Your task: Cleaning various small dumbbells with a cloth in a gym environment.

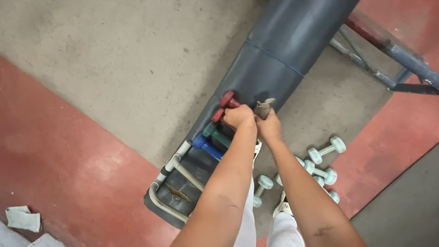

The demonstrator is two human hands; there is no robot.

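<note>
Gripping a red dumbbell (227,101) at twelve o'clock on the grey bench (271,63), the left hand (239,116) is clamped; right hand (269,127) fingers pinch a grey scrap (264,108). Slipping onto feet below could be risked.

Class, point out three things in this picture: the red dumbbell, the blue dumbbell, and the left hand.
red dumbbell (227,99), head view, on its round end.
blue dumbbell (206,146), head view, on its handle.
left hand (239,116), head view, on the back of the hand.
</note>
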